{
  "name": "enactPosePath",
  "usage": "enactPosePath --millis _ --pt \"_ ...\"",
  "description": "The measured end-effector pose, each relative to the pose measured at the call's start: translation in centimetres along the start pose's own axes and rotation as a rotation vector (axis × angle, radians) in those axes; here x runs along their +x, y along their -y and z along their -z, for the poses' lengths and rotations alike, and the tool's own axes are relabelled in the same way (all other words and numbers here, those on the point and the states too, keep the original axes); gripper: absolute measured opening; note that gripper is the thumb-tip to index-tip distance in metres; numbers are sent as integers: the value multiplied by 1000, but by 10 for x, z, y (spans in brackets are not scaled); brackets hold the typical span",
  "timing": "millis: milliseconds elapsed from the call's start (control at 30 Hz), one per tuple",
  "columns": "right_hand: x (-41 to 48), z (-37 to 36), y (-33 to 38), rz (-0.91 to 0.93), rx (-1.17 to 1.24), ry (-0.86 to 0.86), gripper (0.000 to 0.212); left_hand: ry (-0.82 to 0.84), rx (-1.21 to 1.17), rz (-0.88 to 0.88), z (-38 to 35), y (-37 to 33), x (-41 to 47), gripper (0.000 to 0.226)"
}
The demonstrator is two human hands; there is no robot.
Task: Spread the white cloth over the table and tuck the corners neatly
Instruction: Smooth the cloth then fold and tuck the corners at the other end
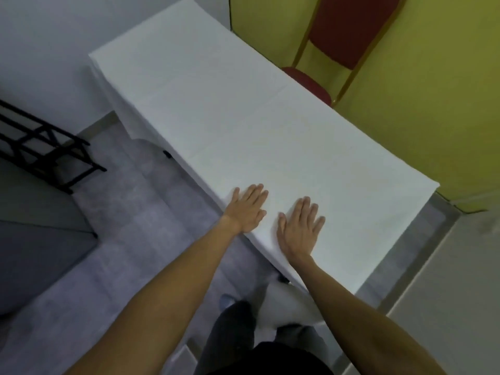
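Observation:
The white cloth (pixel 270 131) lies flat over a long table and covers its whole top, with faint fold creases across it. It hangs down over the near long side, the far left end and the right end. My left hand (pixel 247 209) rests palm down on the cloth at the near edge, fingers spread. My right hand (pixel 300 228) lies flat beside it, a little to the right, fingers apart, holding nothing. The table itself is hidden except for a dark leg foot (pixel 167 154) below the cloth.
A red chair with a gold frame (pixel 341 50) stands behind the table against a yellow wall (pixel 433 104). A black metal rack (pixel 46 147) stands on the grey floor to the left. My legs and shoes (pixel 238 318) are below, near the table's corner.

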State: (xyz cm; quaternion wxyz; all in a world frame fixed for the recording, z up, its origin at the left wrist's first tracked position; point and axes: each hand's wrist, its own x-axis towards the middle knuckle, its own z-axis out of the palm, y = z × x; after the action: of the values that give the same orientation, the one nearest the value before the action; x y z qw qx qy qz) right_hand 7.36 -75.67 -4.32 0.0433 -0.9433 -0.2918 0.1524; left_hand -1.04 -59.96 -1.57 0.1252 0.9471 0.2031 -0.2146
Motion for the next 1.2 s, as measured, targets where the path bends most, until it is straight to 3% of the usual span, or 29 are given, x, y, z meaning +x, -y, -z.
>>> enactPosePath --millis 233,667,833,1000,1200 --pt "2 6 15 -97 79 -34 72 -17 70 -35 10 26 6 68" --pt "51 -13 135 49 166 -93 57 -37 78 -213 35 99 31 66" --pt "80 -15 174 75 164 -86 56 -35 184 -391 46 147 60 71" --pt "90 -25 193 -33 197 -132 58 -84 124 -622 51 200 84 63" --pt "88 -28 199 -78 134 -150 65 -83 163 -665 82 300 118 73"
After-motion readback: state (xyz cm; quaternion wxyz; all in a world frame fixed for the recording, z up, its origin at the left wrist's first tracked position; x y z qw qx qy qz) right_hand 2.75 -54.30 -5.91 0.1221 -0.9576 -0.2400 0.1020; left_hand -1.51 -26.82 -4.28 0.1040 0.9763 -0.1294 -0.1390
